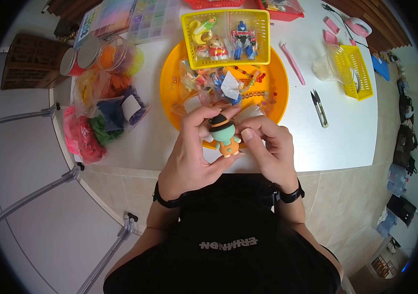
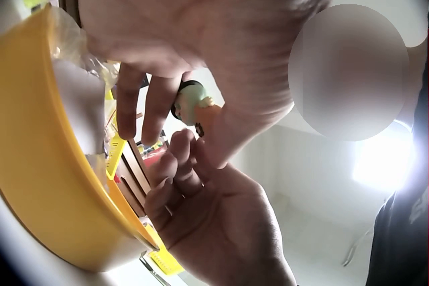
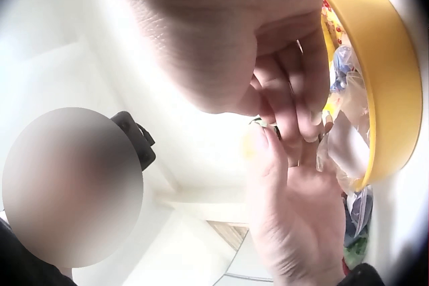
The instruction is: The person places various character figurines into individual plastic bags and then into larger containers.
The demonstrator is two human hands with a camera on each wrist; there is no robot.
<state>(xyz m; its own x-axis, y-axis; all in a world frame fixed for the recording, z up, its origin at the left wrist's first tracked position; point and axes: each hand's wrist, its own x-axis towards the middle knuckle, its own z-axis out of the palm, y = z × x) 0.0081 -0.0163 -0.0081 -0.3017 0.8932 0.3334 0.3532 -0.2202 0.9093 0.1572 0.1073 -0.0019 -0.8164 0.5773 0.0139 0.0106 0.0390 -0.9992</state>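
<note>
Soft, even light brightens the white table [image 1: 346,144] beyond the left hand [image 1: 189,149] and right hand [image 1: 273,152] in the head view, where edges bend fisheye-fashion into black corners. In the left wrist view, a white glare [image 2: 385,155] burns past the left hand, its palm shadowed. The right wrist view looks overexposed behind the right hand.
</note>
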